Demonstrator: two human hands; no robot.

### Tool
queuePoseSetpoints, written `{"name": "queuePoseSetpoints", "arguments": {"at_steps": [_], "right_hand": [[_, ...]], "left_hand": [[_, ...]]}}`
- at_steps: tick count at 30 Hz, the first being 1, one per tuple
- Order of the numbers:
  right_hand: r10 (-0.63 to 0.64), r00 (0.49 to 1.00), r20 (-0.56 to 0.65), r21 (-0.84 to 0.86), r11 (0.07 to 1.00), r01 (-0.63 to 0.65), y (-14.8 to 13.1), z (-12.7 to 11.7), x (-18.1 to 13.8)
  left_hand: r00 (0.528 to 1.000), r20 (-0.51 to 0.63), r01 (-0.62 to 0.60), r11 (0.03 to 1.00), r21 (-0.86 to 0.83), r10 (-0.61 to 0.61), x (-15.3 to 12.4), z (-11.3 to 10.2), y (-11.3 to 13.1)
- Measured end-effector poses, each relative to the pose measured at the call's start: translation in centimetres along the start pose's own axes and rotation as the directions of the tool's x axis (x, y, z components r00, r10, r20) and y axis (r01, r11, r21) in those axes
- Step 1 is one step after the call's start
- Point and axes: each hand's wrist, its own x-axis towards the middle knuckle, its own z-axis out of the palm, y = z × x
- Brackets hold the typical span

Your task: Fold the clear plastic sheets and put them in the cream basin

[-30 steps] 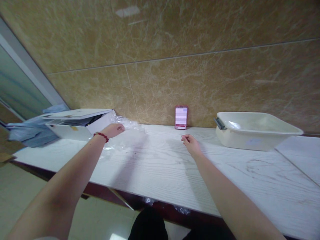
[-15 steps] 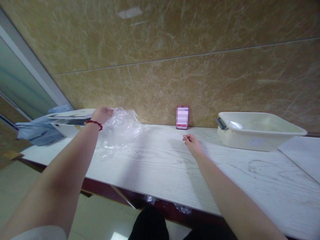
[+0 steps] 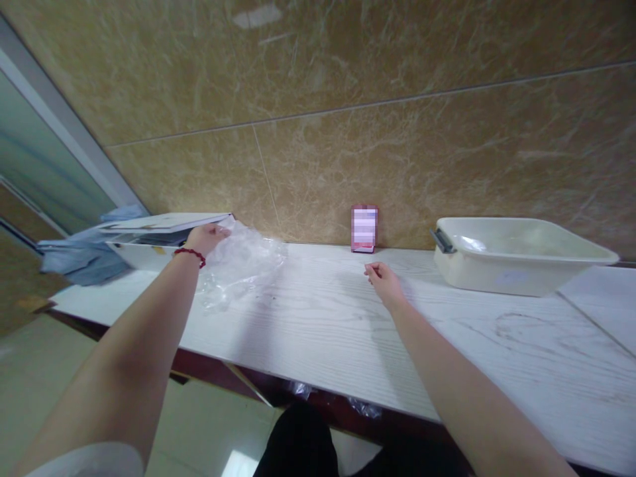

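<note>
My left hand [image 3: 207,238], a red bead bracelet at its wrist, has its fingers closed at the upper left edge of a crumpled clear plastic bag [image 3: 248,265]. The bag lies spread on the white wood-grain table [image 3: 308,331]. Right behind that hand is a white box [image 3: 144,255] with a raised lid and dark contents. My right hand [image 3: 385,281] hovers over the table's middle, thumb and fingers pinched together; whatever may be between them is too small to make out. A phone [image 3: 364,228] in a red case leans upright against the wall just beyond it.
A cream plastic tub [image 3: 517,265] with a grey handle stands at the right against the marbled wall [image 3: 318,172]. Blue cloth [image 3: 79,258] is bunched at the far left, beside the box. Clear plastic [image 3: 365,407] shows below the table's front edge.
My left hand has moved slightly right and lower, and the plastic bag has settled flatter on the table. The box lid now shows more. My right hand stays nearly still.
</note>
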Motion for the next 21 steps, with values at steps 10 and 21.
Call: {"name": "queuePoseSetpoints", "arguments": {"at_steps": [10, 21], "right_hand": [[-0.057, 0.997, 0.048, -0.064, 0.996, 0.06, -1.1, 0.4, -0.8], [-0.204, 0.964, 0.169, 0.1, 0.977, 0.189, -3.0, 1.0, -2.3]], "left_hand": [[0.996, 0.007, -0.084, 0.97, -0.228, 0.088, -3.3, 0.0, 6.2], [0.887, 0.368, 0.402, -0.073, -0.913, 0.281, -10.0, 7.5, 19.3]]}}
